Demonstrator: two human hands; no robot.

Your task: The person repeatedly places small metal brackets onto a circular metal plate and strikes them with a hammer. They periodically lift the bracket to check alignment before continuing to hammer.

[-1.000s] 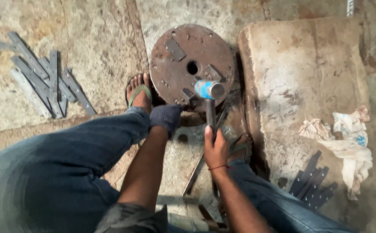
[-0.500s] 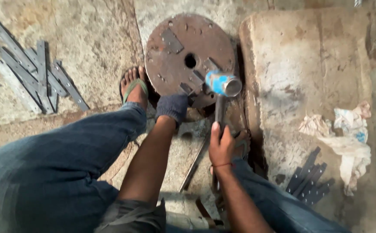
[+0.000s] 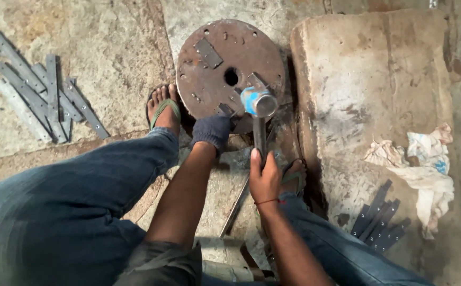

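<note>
Raised a little since half a second ago, the hammer (image 3: 258,101) sits clenched in the right hand (image 3: 265,177) above the rusty round plate (image 3: 230,69), where the gloved left hand (image 3: 212,131) pins a small strip at its near edge, seemingly mid-hammering.

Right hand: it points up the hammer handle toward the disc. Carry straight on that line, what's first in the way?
Likely the hammer head atop the handle that the right hand grips, then the rusty round disc below it. Height is unclear from overhead.

Gloved left hand (image 3: 212,132) reaches down; right hand (image 3: 265,177) fingers clenched.
</note>
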